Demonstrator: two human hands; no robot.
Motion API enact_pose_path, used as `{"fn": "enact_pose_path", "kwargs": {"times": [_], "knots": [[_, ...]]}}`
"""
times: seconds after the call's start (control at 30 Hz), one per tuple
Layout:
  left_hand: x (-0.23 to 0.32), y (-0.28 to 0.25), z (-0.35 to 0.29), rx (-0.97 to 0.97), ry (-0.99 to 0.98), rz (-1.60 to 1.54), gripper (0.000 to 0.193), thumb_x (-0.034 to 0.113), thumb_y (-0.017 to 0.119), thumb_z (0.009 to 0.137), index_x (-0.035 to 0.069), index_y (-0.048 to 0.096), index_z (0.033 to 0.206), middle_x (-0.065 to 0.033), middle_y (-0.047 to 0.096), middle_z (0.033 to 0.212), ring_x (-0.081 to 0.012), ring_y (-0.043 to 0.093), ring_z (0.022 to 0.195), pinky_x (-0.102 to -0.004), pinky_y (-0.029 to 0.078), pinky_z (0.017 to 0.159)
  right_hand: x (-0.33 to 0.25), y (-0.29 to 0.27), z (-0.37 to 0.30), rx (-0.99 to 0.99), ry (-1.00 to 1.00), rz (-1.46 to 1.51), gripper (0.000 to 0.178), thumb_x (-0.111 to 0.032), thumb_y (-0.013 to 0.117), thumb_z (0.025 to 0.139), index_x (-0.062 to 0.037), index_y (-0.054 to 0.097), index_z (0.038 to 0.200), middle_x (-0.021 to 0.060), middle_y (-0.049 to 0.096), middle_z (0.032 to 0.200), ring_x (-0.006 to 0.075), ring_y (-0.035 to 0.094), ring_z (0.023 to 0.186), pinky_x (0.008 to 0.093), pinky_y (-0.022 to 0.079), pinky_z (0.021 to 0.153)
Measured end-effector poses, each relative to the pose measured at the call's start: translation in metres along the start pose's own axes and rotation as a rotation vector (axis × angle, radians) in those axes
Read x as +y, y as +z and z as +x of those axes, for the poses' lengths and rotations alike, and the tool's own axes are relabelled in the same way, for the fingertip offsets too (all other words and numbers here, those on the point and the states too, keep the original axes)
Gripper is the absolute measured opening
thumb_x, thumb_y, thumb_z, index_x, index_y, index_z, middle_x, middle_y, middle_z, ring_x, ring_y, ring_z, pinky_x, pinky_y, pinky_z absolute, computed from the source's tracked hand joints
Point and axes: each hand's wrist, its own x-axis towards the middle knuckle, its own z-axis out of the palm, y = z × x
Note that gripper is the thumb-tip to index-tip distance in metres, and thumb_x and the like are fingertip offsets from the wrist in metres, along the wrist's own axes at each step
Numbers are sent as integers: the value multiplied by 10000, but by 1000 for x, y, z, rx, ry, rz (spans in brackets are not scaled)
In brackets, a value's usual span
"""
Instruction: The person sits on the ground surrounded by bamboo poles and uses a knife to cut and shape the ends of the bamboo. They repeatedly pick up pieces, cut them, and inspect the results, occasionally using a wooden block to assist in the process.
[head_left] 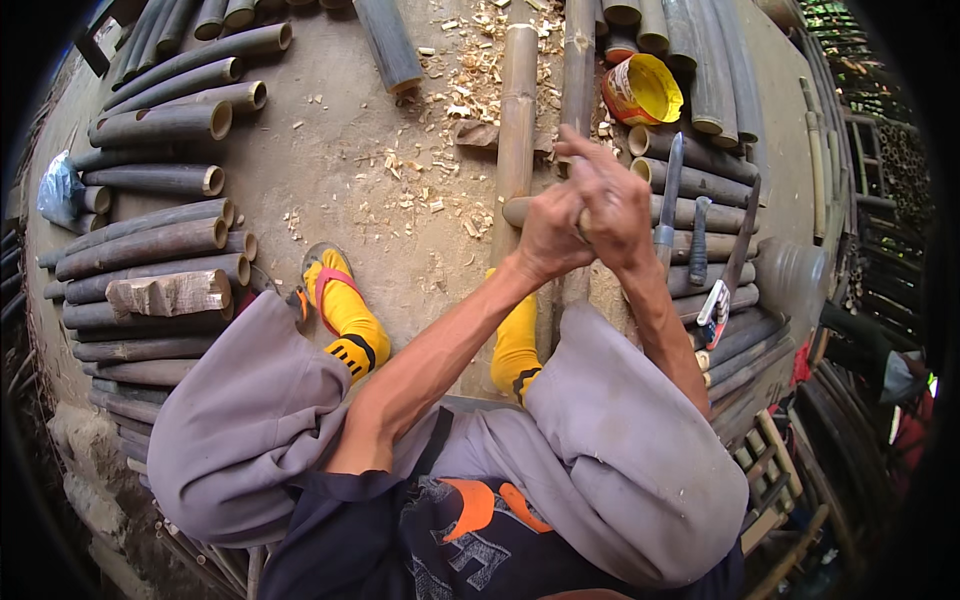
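My two hands meet in front of my right knee, above two long bamboo poles. My left hand (553, 232) is closed. A rounded wooden end (516, 211) shows at its left side, but whether the hand grips it I cannot make out. Against it presses my right hand (612, 208), its fingers smeared by motion and partly hidden. One bamboo pole (517, 105), pale and scraped, runs away from me left of my hands; a darker bamboo pole (578, 75) lies to its right. A wooden block (477, 136) lies across beneath the pale pole.
Cut bamboo tubes (165, 125) are stacked at left, with more tubes (700, 180) at right. On the right stack lie a long blade (673, 180), a dark handle (699, 235) and a saw (740, 240). A yellow-lined tin (650, 90) is beyond. Shavings (470, 85) litter the ground.
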Motion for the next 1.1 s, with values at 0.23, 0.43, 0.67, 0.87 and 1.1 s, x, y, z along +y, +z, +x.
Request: {"fn": "enact_pose_path", "kwargs": {"times": [0.23,0.43,0.67,0.87,1.1], "knots": [[7,42,13,-130,35,87,381,159,766,581,73,562,891,-107,620,801,-313,630,765,-407,510,682,134,0,-176,96,672,-340,532,-189,627,840,24,493,1309,190,573,1198,254,532,1133,362,380,1011],[3,57,14,-161,73,215,332,108,738,559,69,504,791,-105,594,752,-306,618,729,-417,500,637,143,11,-290,-175,857,-410,729,-193,684,744,13,392,1379,189,468,1310,276,433,1229,379,302,1066],[0,76,12,-237,12,229,408,155,771,568,82,549,902,-118,614,797,-330,626,754,-424,511,673,77,-72,-244,242,722,-20,977,-198,750,631,1,273,1461,189,347,1441,301,319,1342,399,211,1131],[-2,73,11,-242,-18,298,386,154,771,584,79,552,893,-116,616,784,-332,627,750,-427,507,671,11,-125,-142,852,259,-37,1040,-163,721,645,37,139,1484,239,215,1486,307,340,1329,417,301,1093],[-14,79,15,-254,26,328,345,197,764,624,59,529,835,-143,603,751,-350,625,724,-449,502,646,24,-99,-140,-23,550,-45,1037,-73,754,625,-52,197,1500,195,451,1398,273,443,1277,345,337,1085]]}}
